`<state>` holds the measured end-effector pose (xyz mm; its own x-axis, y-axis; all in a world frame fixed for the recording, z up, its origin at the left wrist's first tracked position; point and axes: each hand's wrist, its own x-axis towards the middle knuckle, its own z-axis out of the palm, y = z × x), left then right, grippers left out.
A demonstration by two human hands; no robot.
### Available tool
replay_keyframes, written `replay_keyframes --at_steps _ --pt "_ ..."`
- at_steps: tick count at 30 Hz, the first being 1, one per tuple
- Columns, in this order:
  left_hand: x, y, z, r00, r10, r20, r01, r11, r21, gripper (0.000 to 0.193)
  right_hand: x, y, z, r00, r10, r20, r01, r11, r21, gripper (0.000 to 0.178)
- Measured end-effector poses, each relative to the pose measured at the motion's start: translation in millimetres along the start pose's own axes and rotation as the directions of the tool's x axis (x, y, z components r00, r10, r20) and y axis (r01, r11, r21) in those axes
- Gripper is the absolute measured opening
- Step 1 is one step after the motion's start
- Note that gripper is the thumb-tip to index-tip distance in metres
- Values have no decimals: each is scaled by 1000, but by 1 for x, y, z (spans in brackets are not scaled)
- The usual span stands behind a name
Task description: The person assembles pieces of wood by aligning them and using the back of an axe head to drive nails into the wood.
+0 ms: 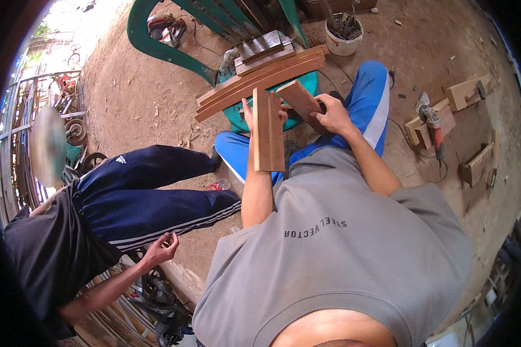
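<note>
left hand: wrapped around a long wooden plank, its long axis pointing away from the body
right hand: pinching a shorter board, just right of the plank, slanting toward its far end
beyond: wooden strips across a green plastic chair

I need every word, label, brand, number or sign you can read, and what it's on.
Grey shirt: dark lettering, upside down in view; wording not copied.
Navy trousers: small white emblem; brand not named.
Angle grinder and white bucket: any markings too small to read.
Left wooden piece, right wooden piece: no text discernible.
</note>
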<state>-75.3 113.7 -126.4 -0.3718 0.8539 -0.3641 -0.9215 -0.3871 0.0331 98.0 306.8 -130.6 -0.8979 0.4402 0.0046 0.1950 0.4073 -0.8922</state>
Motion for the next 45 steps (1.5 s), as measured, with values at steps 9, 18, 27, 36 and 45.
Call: replay_keyframes --at_steps 9,18,27,36,45 --pt "25 -10 -12 988 -118 98 117 993 19 106 4 -7 -52 979 147 -140 -122 977 174 43" --pt "33 -36 36 985 -159 -69 173 911 375 75 -8 19 -107 856 509 91 -449 644 619 46" --pt "29 -37 38 992 -90 -83 117 902 415 63 -26 -13 -101 896 409 174 -400 572 716 49" --pt "22 -27 33 998 6 -66 26 873 486 65 5 -50 -104 976 177 126 -216 869 446 44" --pt "18 -9 48 942 311 -129 -117 664 739 65 20 -81 -90 999 -52 -2 51 983 177 41"
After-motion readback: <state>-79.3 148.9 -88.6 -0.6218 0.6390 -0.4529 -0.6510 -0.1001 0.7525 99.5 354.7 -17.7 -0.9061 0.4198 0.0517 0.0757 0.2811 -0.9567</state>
